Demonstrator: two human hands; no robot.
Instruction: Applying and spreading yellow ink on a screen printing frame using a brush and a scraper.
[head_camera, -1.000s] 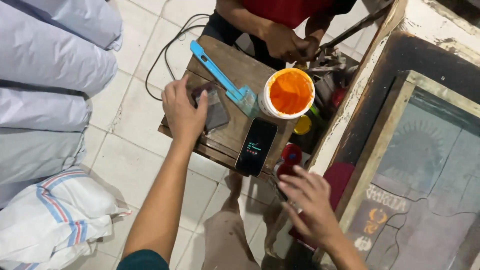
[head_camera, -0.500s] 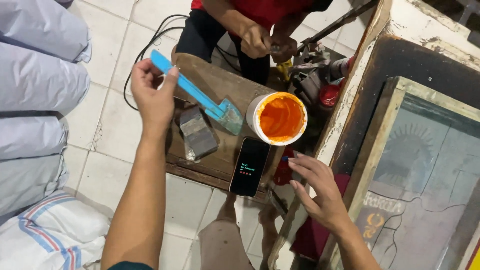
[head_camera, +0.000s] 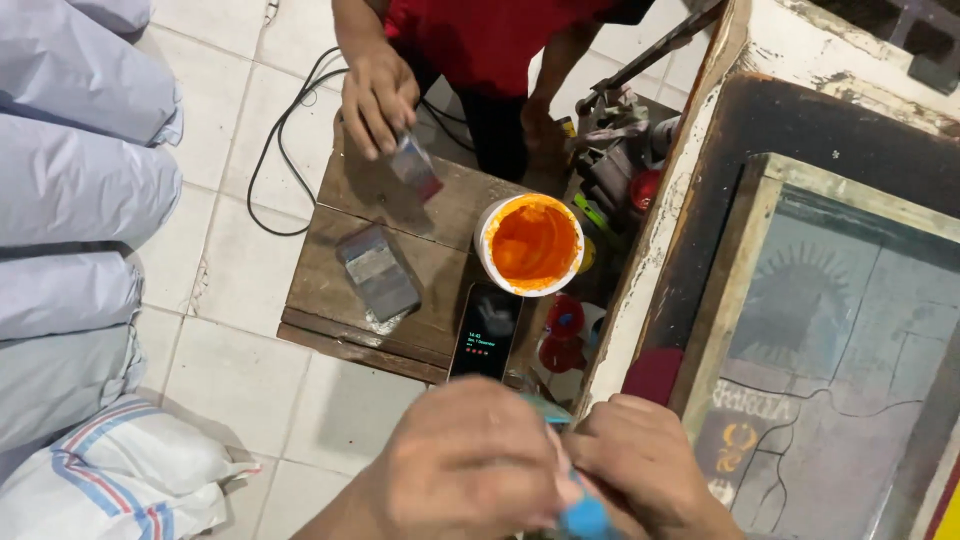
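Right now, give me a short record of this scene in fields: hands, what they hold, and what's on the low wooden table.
left hand: closed around a blue tool, low in view
right hand: on the same blue tool, touching the left hand
other person's hand: holds a small flat scraper over the wooden table
table items: tub of orange ink, dark phone with lit screen, grey flat pad
right side: framed printing screen
left side: stacked pale sacks

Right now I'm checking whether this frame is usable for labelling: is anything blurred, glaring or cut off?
Head view: even, soft light, no harsh glare. The left hand and right hand sit close to the lens, slightly soft and cut by the lower edge, with the blue tool between them. The orange paint tub and phone are sharp; the other person's hand is slightly blurred.
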